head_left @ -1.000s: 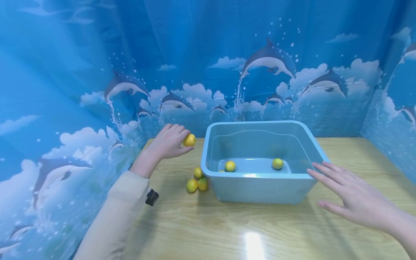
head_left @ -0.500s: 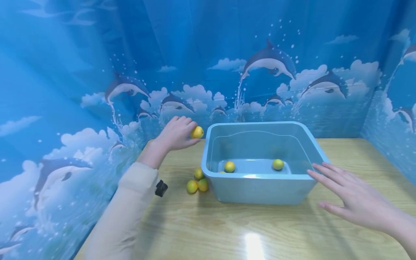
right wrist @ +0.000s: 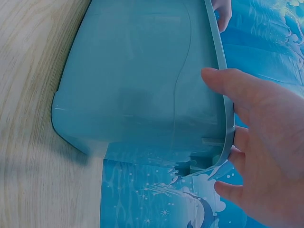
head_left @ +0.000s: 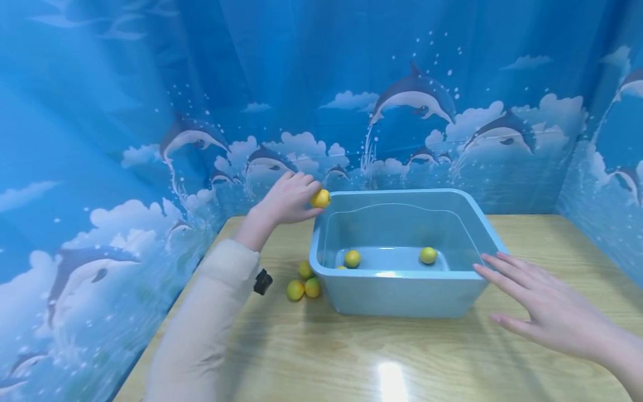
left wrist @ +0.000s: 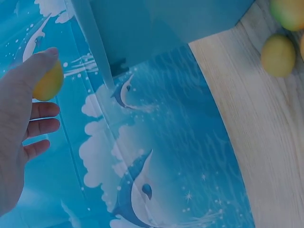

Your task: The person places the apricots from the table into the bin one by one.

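My left hand (head_left: 288, 200) pinches a yellow tangerine (head_left: 321, 199) between thumb and fingers, level with the far left corner of a light blue plastic bin (head_left: 402, 295). In the left wrist view the thumb lies over the held tangerine (left wrist: 50, 85), and the other fingers extend past it. Inside the bin lie a tangerine (head_left: 353, 258) on the left and a greener tangerine (head_left: 428, 255) on the right; the front rim mostly hides another. My right hand (head_left: 552, 310) has its fingers spread, fingertips at the bin's right rim; the right wrist view (right wrist: 270, 137) shows it from behind.
Against the bin's left side, a cluster of tangerines (head_left: 312, 287) sits on the wooden table (head_left: 351, 357). A blue curtain (head_left: 311, 84) printed with dolphins hangs behind the table and along both sides. A small black device (head_left: 262, 281) is strapped at the left wrist.
My left hand has carried the tangerine rightward and slightly up, from left of the bin to its far left corner. The right hand and the bin stay where they were.
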Tool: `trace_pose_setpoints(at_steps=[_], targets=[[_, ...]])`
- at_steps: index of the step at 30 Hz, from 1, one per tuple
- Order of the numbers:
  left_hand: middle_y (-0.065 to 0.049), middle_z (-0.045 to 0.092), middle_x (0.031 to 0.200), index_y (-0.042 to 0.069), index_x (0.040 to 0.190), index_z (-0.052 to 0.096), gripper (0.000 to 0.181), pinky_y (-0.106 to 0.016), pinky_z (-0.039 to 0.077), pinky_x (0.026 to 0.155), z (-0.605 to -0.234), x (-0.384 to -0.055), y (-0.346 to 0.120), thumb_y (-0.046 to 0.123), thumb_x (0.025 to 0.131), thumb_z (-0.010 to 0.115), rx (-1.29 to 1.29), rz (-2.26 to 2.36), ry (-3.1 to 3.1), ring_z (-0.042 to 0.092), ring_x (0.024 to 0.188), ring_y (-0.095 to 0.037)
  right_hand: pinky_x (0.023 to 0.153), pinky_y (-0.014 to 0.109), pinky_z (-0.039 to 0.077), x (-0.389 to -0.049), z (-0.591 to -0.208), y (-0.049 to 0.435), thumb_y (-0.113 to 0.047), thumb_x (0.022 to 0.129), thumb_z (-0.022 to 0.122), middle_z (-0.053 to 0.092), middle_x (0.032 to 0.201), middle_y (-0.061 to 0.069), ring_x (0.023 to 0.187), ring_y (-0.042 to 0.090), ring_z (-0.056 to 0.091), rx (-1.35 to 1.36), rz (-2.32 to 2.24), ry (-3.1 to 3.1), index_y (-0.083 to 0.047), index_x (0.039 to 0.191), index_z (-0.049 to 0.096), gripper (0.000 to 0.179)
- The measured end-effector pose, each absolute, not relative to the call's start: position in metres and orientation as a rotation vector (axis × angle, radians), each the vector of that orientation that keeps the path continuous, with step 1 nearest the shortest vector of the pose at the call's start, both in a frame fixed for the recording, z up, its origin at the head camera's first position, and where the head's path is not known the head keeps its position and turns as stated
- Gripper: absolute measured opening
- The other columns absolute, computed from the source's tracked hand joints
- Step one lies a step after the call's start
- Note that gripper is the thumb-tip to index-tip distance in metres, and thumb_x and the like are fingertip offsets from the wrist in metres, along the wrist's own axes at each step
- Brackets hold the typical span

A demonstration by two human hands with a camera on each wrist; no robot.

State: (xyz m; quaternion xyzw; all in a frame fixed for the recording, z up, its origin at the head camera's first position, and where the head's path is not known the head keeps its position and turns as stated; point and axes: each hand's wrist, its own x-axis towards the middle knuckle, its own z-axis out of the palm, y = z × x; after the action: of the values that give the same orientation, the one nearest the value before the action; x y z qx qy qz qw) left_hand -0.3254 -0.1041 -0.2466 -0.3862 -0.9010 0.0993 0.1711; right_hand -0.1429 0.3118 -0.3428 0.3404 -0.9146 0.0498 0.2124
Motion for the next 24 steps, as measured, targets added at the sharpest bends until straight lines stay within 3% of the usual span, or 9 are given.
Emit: trace_pose_setpoints(at_steps=[7,17,24], targets=[[-0.004,0.058,0.094,0.009,0.107,0.060,0.039,-0.036,0.040,0.078,-0.249,-0.330,-0.088,0.040,0.084,0.065,-1.144,0.288,-2.567,0.050,0.087,-0.021,0.107,0.020,-0.005,-0.142,-0.343,0.312,-0.046,0.080,0.067,0.029,0.149,0.004,0.139,0.014,0.009,0.931,0.138,-2.555,-0.020,0.146,0.030,0.080],[-0.005,0.058,0.100,0.010,0.110,0.059,0.040,-0.035,0.040,0.082,-0.251,-0.335,-0.075,0.040,0.083,0.067,-1.158,0.333,-2.570,0.050,0.092,-0.022,0.105,0.016,-0.007,-0.140,-0.341,0.309,-0.039,0.075,0.074,0.031,0.147,0.007,0.139,0.014,0.008,0.903,0.119,-2.594,-0.020,0.146,0.030,0.086],[-0.006,0.059,0.104,0.010,0.116,0.057,0.045,-0.035,0.040,0.082,-0.250,-0.339,-0.068,0.039,0.083,0.067,-1.164,0.363,-2.560,0.052,0.095,-0.022,0.108,0.021,-0.004,-0.141,-0.341,0.311,-0.038,0.075,0.074,0.028,0.149,0.005,0.139,0.016,0.011,0.932,0.141,-2.563,-0.018,0.146,0.030,0.085]])
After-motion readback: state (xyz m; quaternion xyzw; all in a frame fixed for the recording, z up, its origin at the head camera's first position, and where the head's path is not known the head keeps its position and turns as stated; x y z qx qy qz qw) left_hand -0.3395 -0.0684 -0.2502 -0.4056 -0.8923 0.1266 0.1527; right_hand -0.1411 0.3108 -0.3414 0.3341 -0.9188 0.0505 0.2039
